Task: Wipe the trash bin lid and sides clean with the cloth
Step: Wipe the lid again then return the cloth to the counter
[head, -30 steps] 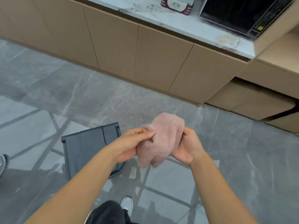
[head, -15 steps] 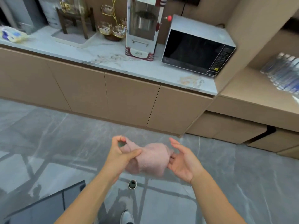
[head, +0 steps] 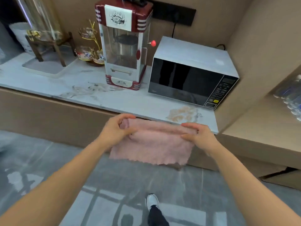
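Where fingers [head: 128,127] pinch, fluffy cloth [head: 153,145] hangs.

The left hand [head: 117,130] and right hand [head: 197,136] cover the top corners of the pink cloth [head: 153,144], which hides part of the cabinet front [head: 48,115]. The bottles [head: 291,97] at the right edge are blurred and cut off. Only one shoe [head: 152,201] shows.
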### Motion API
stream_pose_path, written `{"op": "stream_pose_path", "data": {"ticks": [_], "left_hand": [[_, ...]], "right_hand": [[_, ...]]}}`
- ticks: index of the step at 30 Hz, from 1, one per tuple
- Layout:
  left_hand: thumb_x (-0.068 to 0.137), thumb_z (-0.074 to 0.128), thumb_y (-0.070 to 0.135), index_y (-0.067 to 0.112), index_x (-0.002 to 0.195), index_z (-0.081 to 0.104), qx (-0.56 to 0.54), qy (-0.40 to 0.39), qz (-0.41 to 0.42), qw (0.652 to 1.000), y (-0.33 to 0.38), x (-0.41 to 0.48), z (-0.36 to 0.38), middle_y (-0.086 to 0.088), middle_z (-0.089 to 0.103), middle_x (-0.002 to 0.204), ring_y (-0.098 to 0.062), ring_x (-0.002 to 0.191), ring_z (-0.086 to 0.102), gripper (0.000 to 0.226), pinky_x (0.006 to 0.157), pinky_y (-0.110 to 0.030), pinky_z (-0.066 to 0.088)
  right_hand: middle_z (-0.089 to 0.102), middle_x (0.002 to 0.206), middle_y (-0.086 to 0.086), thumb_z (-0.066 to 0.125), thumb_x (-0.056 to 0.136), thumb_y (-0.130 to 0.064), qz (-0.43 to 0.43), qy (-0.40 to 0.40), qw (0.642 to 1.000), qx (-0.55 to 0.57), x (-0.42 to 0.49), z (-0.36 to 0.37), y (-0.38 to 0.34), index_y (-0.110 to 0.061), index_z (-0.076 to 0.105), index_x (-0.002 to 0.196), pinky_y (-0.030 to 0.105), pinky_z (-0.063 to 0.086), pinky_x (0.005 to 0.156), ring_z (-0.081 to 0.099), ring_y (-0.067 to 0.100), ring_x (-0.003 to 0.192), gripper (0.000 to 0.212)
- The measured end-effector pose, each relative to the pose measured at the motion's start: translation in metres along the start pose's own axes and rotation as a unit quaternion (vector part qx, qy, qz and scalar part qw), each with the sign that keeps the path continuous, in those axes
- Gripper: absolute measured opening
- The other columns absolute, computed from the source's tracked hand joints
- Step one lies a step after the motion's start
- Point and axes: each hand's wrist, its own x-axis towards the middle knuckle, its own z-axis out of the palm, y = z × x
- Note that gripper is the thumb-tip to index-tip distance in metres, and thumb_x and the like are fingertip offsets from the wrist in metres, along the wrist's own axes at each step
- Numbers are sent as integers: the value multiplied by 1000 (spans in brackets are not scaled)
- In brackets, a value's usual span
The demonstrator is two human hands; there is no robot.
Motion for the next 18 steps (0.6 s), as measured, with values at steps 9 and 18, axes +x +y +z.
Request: {"op": "stream_pose_path", "data": {"ticks": [9, 18], "left_hand": [[86, 70, 9, 28, 94, 70, 271, 83, -20, 959, -26, 205, 80, 3, 55, 98, -25, 99, 56, 20, 77, -16, 35], [97, 51, 32, 30, 90, 69, 511, -265, -181, 798, -63, 261, 116, -2, 62, 105, -21, 100, 52, 19, 88, -29, 38]], "right_hand": [[77, 99, 16, 72, 96, -28, -46, 26, 980, -194, 217, -64, 48, -7, 82, 96, 28, 39, 79, 62, 33, 109, 23], [55, 83, 7, 69, 97, -33, -20, -214, 923, -319, 270, -52, 107, -21, 60, 65, 33, 43, 76, 58, 27, 87, 36]]}}
